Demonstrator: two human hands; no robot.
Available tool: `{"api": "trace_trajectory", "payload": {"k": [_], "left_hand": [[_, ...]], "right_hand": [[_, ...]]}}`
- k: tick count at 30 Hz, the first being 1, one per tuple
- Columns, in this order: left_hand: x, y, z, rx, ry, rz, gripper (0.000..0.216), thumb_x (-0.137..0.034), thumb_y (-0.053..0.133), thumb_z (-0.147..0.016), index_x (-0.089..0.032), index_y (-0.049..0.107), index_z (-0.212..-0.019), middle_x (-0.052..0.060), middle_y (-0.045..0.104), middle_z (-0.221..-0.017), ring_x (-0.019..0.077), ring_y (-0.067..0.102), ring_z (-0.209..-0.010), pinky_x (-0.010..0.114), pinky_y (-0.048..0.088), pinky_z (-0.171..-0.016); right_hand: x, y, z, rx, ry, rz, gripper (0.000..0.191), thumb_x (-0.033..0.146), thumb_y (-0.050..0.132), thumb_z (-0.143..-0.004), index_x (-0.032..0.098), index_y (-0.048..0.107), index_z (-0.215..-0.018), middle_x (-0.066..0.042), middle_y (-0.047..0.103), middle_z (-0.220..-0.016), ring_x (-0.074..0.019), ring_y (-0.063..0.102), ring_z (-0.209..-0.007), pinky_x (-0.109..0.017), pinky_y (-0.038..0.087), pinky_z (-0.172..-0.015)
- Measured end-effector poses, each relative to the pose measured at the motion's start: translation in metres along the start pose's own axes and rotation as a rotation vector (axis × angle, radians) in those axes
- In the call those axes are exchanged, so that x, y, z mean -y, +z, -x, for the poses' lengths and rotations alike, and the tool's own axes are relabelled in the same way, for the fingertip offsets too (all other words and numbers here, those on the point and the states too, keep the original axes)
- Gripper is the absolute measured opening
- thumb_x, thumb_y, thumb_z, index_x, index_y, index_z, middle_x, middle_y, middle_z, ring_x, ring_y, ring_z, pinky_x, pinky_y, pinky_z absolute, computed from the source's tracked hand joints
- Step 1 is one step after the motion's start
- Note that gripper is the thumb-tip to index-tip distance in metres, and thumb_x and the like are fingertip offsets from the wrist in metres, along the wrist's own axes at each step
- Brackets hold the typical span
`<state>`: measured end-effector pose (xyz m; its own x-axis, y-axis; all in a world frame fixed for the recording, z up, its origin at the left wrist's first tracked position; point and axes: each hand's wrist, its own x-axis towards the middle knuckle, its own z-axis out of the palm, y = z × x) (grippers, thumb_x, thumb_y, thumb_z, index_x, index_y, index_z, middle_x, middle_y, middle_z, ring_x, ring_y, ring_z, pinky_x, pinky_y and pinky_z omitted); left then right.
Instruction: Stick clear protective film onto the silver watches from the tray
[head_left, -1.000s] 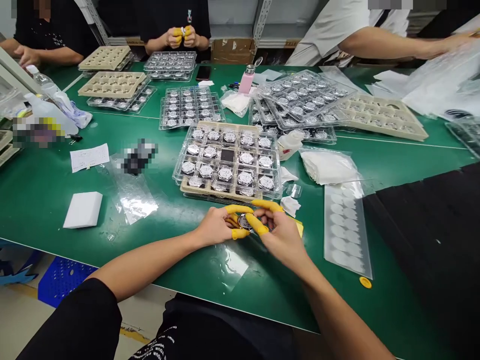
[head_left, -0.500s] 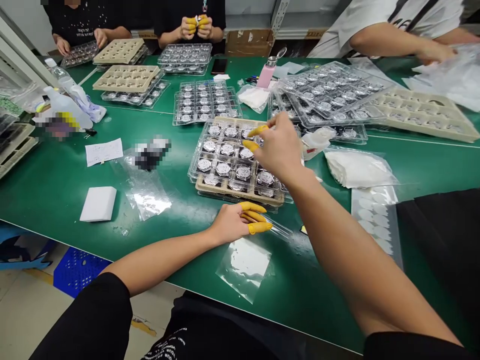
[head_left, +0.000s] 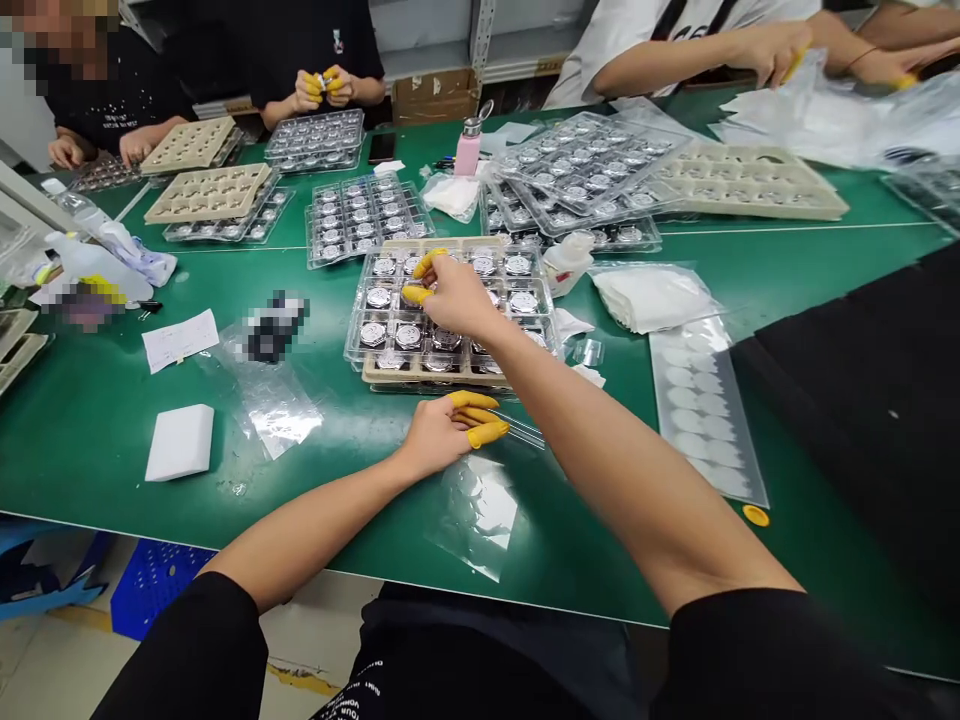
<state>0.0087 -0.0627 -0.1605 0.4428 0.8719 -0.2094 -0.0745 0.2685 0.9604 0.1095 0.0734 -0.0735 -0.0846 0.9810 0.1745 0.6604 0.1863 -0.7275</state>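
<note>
My right hand reaches out over the clear tray of round metal watch pieces, which sits on a beige tray. Its yellow-capped thumb and forefinger are pinched together low over the tray's middle; what they hold is hidden. My left hand rests on the green table just in front of the tray. Its yellow-capped fingers are closed on a thin clear plastic strip. A clear plastic bag lies flat below that hand.
A sheet of round white stickers and a yellow cap lie to the right, beside a black mat. A white block and paper slip lie left. More trays and other people's hands fill the far side.
My right hand left my left hand at the table's front and reached out to the tray, then moved left over its middle. My left hand stayed put, keeping the clear strip.
</note>
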Motion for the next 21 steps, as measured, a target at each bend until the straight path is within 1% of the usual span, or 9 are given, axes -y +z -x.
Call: {"api": "trace_trajectory", "payload": {"k": [2,4,8,10,12,15,17,19,21], "left_hand": [[-0.001,0.000,0.000,0.008,0.002,-0.027,0.044,-0.028,0.087,-0.067,-0.013,0.072,-0.105,0.009,0.078,-0.092,0.0183,0.075,-0.086,0.035,0.061,-0.090],[-0.003,0.000,0.001,0.022,0.016,-0.042,0.052,-0.028,0.087,-0.065,-0.013,0.070,-0.111,0.009,0.078,-0.092,0.0186,0.075,-0.086,0.035,0.061,-0.089],[-0.005,0.001,0.003,0.074,0.073,-0.107,0.075,-0.023,0.091,-0.059,-0.017,0.063,-0.128,0.006,0.077,-0.093,0.0184,0.075,-0.085,0.034,0.062,-0.088],[-0.004,0.001,0.005,0.111,0.095,-0.166,0.073,-0.023,0.090,-0.059,-0.017,0.064,-0.127,0.007,0.077,-0.095,0.0186,0.075,-0.086,0.034,0.061,-0.090],[-0.004,0.001,0.005,0.131,0.104,-0.206,0.067,-0.024,0.089,-0.060,-0.016,0.067,-0.123,0.007,0.077,-0.095,0.0187,0.075,-0.086,0.034,0.061,-0.090],[-0.004,0.001,0.006,0.118,0.085,-0.216,0.063,-0.022,0.089,-0.058,-0.016,0.068,-0.118,0.006,0.077,-0.093,0.0183,0.075,-0.085,0.033,0.061,-0.089],[-0.005,0.001,0.007,0.103,0.063,-0.204,0.061,-0.020,0.089,-0.058,-0.015,0.069,-0.116,0.006,0.076,-0.093,0.0177,0.074,-0.085,0.032,0.061,-0.087],[-0.007,0.001,0.006,0.074,0.060,-0.188,0.057,-0.019,0.088,-0.061,-0.015,0.068,-0.115,0.006,0.075,-0.095,0.0163,0.073,-0.086,0.030,0.061,-0.085],[-0.008,0.001,0.006,0.033,0.067,-0.176,0.054,-0.018,0.086,-0.064,-0.015,0.066,-0.115,0.007,0.073,-0.097,0.0146,0.072,-0.086,0.029,0.060,-0.085]], "right_hand": [[-0.001,-0.016,0.035,-0.137,-0.011,-0.161,0.019,0.029,0.065,-0.086,0.020,0.058,-0.101,-0.007,0.060,-0.098,-0.0212,0.058,-0.091,-0.039,0.047,-0.083],[-0.006,-0.033,0.082,-0.161,0.039,-0.326,0.024,0.036,0.069,-0.083,0.021,0.058,-0.098,-0.004,0.059,-0.094,-0.0199,0.059,-0.088,-0.038,0.049,-0.080],[-0.033,-0.048,0.160,0.076,0.400,-0.554,0.052,0.044,0.087,-0.059,0.021,0.055,-0.093,0.000,0.058,-0.079,-0.0159,0.059,-0.068,-0.033,0.052,-0.062],[-0.046,-0.044,0.176,0.149,0.529,-0.607,0.058,0.043,0.090,-0.054,0.022,0.051,-0.092,0.002,0.059,-0.076,-0.0133,0.057,-0.059,-0.030,0.050,-0.053],[-0.054,-0.038,0.179,0.179,0.577,-0.637,0.060,0.040,0.091,-0.052,0.022,0.049,-0.091,0.003,0.061,-0.074,-0.0117,0.056,-0.054,-0.027,0.048,-0.048],[-0.058,-0.037,0.175,0.206,0.562,-0.649,0.059,0.038,0.092,-0.052,0.022,0.052,-0.091,0.002,0.064,-0.074,-0.0123,0.057,-0.052,-0.027,0.049,-0.046],[-0.066,-0.047,0.173,0.230,0.478,-0.576,0.051,0.042,0.089,-0.056,0.021,0.058,-0.091,0.000,0.066,-0.073,-0.0143,0.058,-0.053,-0.029,0.049,-0.047],[-0.084,-0.062,0.171,0.103,0.332,-0.349,0.039,0.046,0.084,-0.065,0.020,0.067,-0.090,-0.003,0.068,-0.074,-0.0169,0.060,-0.057,-0.032,0.050,-0.051],[-0.109,-0.078,0.168,-0.156,0.180,-0.019,0.028,0.046,0.076,-0.074,0.022,0.073,-0.088,-0.006,0.069,-0.082,-0.0197,0.061,-0.066,-0.036,0.049,-0.059]]}}
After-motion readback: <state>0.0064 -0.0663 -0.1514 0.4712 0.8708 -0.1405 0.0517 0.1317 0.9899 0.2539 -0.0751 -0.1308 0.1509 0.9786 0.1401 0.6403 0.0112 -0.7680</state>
